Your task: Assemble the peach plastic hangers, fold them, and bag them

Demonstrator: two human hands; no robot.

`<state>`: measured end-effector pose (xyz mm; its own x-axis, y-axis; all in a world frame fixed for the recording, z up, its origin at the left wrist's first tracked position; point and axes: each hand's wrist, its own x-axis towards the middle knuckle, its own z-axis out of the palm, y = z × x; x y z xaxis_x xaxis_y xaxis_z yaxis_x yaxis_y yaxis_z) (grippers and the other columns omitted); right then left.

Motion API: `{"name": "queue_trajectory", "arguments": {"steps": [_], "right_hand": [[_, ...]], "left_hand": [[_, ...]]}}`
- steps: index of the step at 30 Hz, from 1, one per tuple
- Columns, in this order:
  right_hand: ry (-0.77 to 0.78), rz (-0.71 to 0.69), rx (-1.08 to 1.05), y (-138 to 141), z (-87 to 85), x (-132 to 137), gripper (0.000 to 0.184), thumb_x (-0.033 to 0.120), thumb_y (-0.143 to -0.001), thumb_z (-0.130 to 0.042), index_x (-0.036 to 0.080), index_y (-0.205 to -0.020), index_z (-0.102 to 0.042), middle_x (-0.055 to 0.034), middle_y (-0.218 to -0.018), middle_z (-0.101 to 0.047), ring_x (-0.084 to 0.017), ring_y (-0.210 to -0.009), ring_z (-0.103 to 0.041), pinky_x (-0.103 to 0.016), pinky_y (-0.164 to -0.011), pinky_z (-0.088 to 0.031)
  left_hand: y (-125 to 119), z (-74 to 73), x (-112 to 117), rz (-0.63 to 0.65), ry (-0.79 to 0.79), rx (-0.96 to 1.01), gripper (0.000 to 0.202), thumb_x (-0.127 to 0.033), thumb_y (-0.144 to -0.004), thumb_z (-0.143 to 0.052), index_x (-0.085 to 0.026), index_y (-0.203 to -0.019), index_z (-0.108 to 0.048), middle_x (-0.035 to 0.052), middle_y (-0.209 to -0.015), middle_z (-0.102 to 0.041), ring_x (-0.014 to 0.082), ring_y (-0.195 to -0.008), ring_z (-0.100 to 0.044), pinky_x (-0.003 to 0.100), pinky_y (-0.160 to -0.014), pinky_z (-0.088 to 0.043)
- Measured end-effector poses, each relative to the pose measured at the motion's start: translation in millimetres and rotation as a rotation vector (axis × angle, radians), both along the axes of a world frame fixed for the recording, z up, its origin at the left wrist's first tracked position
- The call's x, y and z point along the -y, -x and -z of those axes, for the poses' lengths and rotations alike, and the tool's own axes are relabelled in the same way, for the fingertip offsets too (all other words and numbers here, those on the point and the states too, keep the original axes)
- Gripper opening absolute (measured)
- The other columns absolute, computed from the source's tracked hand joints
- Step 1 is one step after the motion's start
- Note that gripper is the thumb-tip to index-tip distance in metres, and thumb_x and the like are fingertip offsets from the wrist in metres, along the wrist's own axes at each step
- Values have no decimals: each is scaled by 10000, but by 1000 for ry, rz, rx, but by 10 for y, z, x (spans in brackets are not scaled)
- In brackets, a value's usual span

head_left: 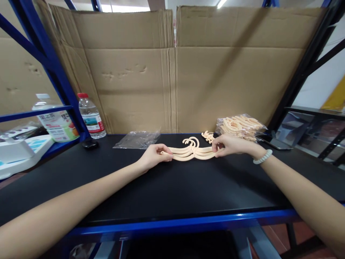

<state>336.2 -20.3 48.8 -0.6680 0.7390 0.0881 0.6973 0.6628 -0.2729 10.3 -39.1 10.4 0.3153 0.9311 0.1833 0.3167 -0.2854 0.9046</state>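
Note:
Several cream-coloured hangers point(185, 154) lie stacked together above the black tabletop, their curved hooks pointing away from me. My left hand point(155, 157) is closed on the left ends of the stack, thumb and fingers pinching them. At the right ends, my right hand point(229, 145) pinches the stack in the same way; a pale coiled band point(262, 157) circles that wrist. Behind the stack, a small cluster of cream-coloured hooks point(208, 136) rests on the table, partly hidden by my right hand. Whether the stack touches the tabletop, I cannot tell.
A flat clear plastic bag point(137, 139) lies at the back left. Bagged cream hangers point(239, 126) are piled at the back right, beside a dark flat device point(277, 142). A red-capped bottle point(91, 117) and a black object point(90, 144) stand left. Cardboard point(215, 79) walls the back.

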Motion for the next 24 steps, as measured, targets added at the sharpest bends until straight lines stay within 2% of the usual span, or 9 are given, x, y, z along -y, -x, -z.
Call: {"name": "queue_trajectory", "arguments": {"steps": [2,4,7,11,15,17,21,24], "right_hand": [[-25,-24,13,4,27,-17,44,204,-703,-651,162,-717,-654,-22,-734,-629,-139,-668,-553,-256,-615,-406],[-32,-41,24,17,41,-21,64,227,-707,-667,164,-714,-657,-27,-753,-625,-145,-683,-552,-262,-630,-412],[-31,-29,41,48,39,-6,91,254,-722,-684,165,-715,-667,-35,-757,-624,-155,-700,-555,-272,-652,-421],[-38,-40,39,86,21,13,81,242,-722,-686,165,-708,-666,-46,-787,-629,-174,-757,-574,-291,-719,-442],[-34,-16,0,97,36,13,68,231,-721,-675,167,-704,-662,-86,-1034,-646,-214,-929,-602,-327,-840,-444],[-8,25,-14,97,55,9,57,222,-730,-658,169,-709,-659,-92,-1108,-646,-229,-962,-613,-334,-840,-451],[32,58,-56,93,99,-17,56,213,-743,-631,171,-707,-641,-93,-1082,-676,-238,-929,-643,-327,-775,-477],[41,63,-92,75,141,-69,66,218,-747,-627,169,-704,-626,-107,-1032,-691,-258,-998,-631,-327,-776,-487]], "left_hand": [[35,-10,-12,61,-322,-321,107,-248,-735,-698,-157,-724,-642,26,-721,-645,155,-692,-588,280,-667,-464],[59,-29,-5,128,-604,-558,70,-236,-793,-642,-172,-764,-639,34,-784,-631,178,-770,-574,280,-671,-445],[76,-55,13,199,-802,-732,69,-217,-862,-562,-176,-832,-610,50,-856,-615,206,-891,-545,291,-711,-449],[84,-40,-3,194,-832,-763,77,-210,-883,-530,-174,-832,-574,57,-895,-617,211,-932,-533,315,-774,-468],[97,27,-58,164,-826,-723,92,-197,-879,-517,-167,-811,-573,94,-1080,-612,226,-1052,-538,353,-881,-465],[107,63,-94,143,-820,-701,84,-189,-869,-517,-160,-829,-585,115,-1128,-609,241,-1080,-546,375,-913,-455],[114,113,-188,115,-747,-679,132,-170,-860,-488,-155,-897,-614,113,-1000,-664,238,-934,-624,369,-833,-489],[99,129,-262,100,-730,-670,168,-141,-848,-464,-158,-906,-621,107,-988,-680,242,-922,-641,359,-817,-491]]}}
